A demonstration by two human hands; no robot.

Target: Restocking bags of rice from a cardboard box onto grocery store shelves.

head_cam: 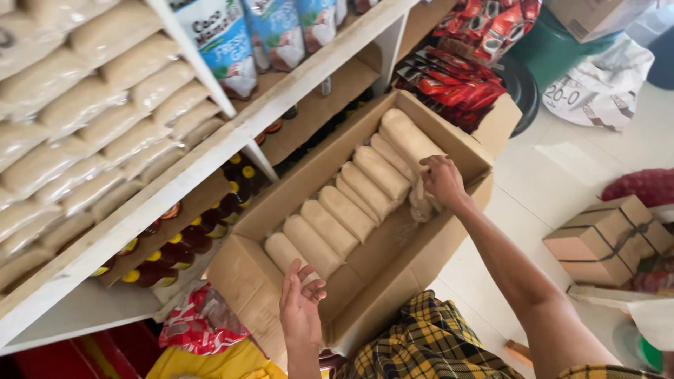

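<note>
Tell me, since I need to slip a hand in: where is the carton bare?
The cardboard box is bare along its near side, between the row of beige packets and the near wall. The right hand grips a packet at the far end; the left hand hovers open at the near end. The shelf side is packed.

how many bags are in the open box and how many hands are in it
Beige bags lined up in the cardboard box: 7, the first at
Beige bag gripped by the right hand: 1
Left hand, open, at the box edge: 1
Total: 8 bags, 2 hands
</note>
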